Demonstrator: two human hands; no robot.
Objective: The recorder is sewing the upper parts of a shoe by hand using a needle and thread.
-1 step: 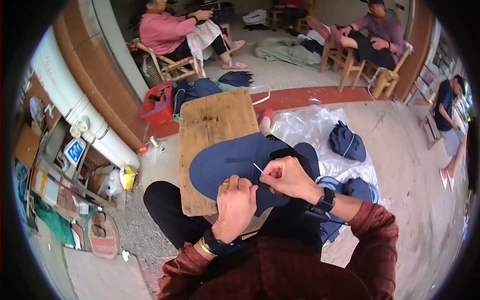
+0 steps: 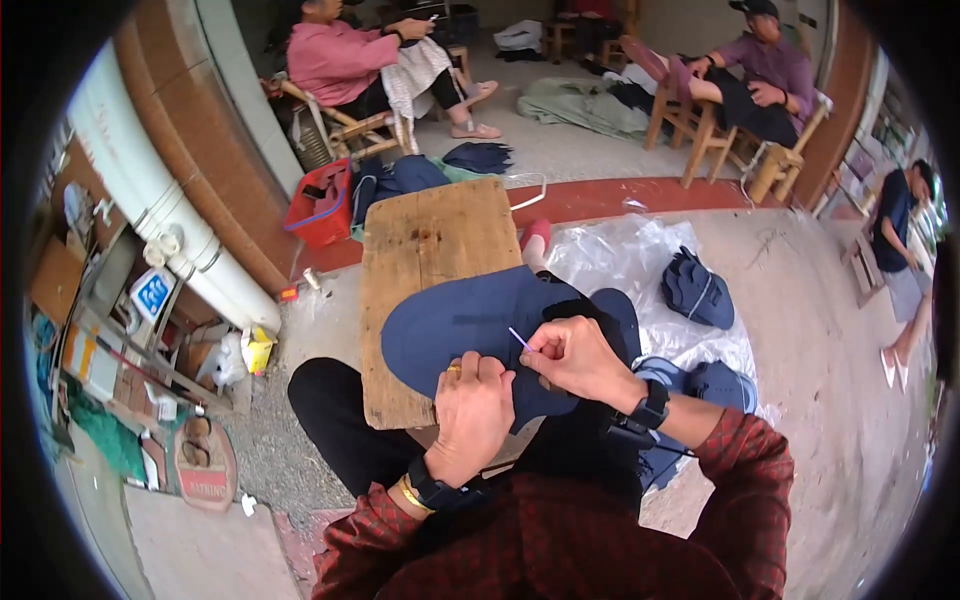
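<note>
A dark blue flat piece (image 2: pixel 450 310) with a rounded end lies partly over a wooden bench top and partly toward my lap. My left hand (image 2: pixel 474 405) grips its near edge, with the fingers bent and a ring on one of them. Just to the right, my right hand (image 2: pixel 572 355) pinches a thin pale purple stick (image 2: pixel 519 338) between thumb and fingertips. The stick slants up and left over the blue piece. What lies beneath my right fingers is hidden.
The wooden bench (image 2: pixel 430 230) stands before my knees. A tied stack of dark blue pieces (image 2: pixel 697 290) rests on plastic sheeting (image 2: pixel 610 245) at the right, with more pieces nearer me. Beyond are a red basket (image 2: pixel 318 205) and seated people. Cluttered shelves stand left.
The view has shifted very slightly. My hands, the blue piece and the stick keep the same places relative to one another.
</note>
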